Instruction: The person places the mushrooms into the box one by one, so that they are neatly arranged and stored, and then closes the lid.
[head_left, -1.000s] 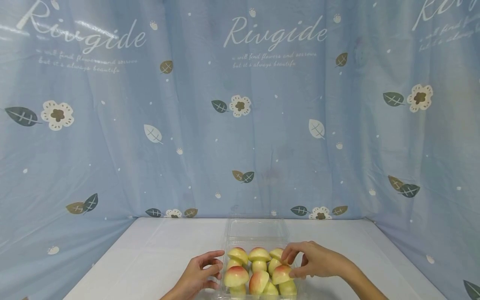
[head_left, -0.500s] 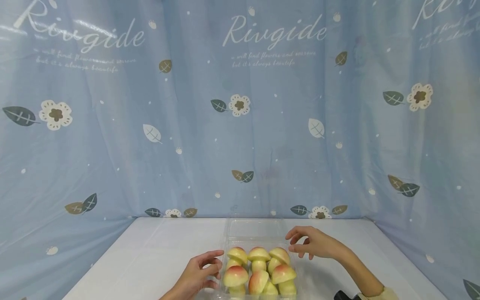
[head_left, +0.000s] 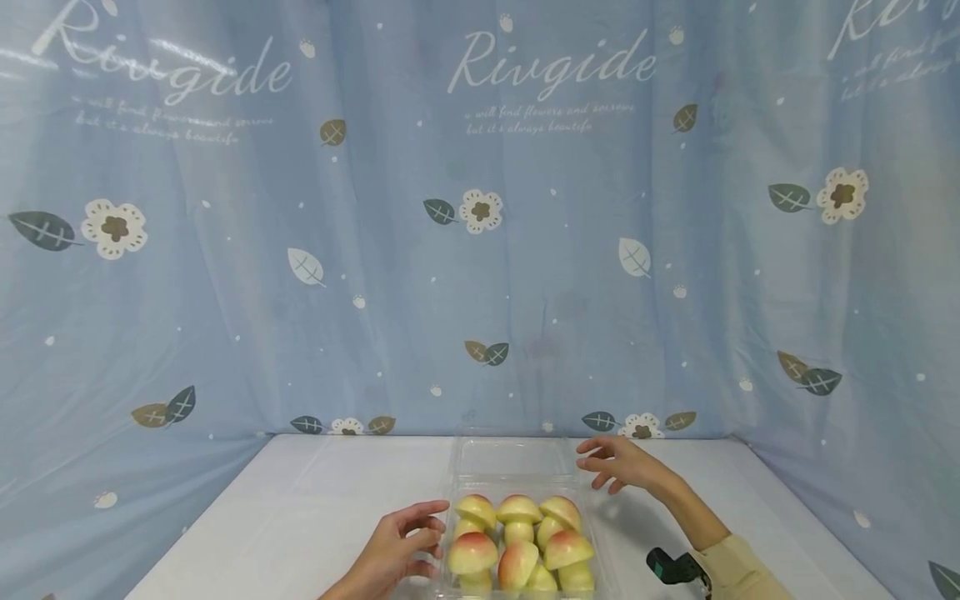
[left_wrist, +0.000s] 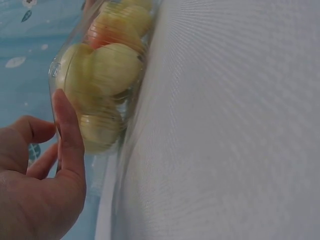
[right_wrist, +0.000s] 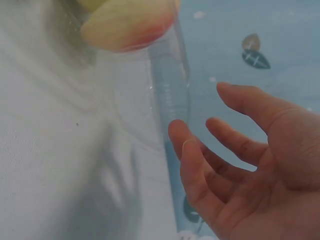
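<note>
A clear plastic clamshell box [head_left: 596, 546] lies on the table with its lid [head_left: 513, 457] folded back away from me. Several mushroom-shaped pieces [head_left: 517, 510], yellow-green with reddish caps, fill it in two rows; one in the front row [head_left: 517, 564] leans sideways. My left hand [head_left: 397, 543] rests against the box's left wall, fingers loosely bent; in the left wrist view a finger [left_wrist: 69, 132] lies along the clear side. Beyond the box's right side, near the lid, my right hand [head_left: 618, 462] hovers with relaxed, spread fingers. The right wrist view shows nothing in its grasp [right_wrist: 250, 165].
The table [head_left: 337, 475] has a white cover. A blue curtain [head_left: 390, 250] printed with leaves and flowers hangs behind it and along both sides. A black wrist device [head_left: 670, 567] sits by the right sleeve [head_left: 735, 571].
My right hand has left the mushroom-shaped piece at the right front and moved up and away, toward the lid's right side. My left hand has stayed at the box's left wall.
</note>
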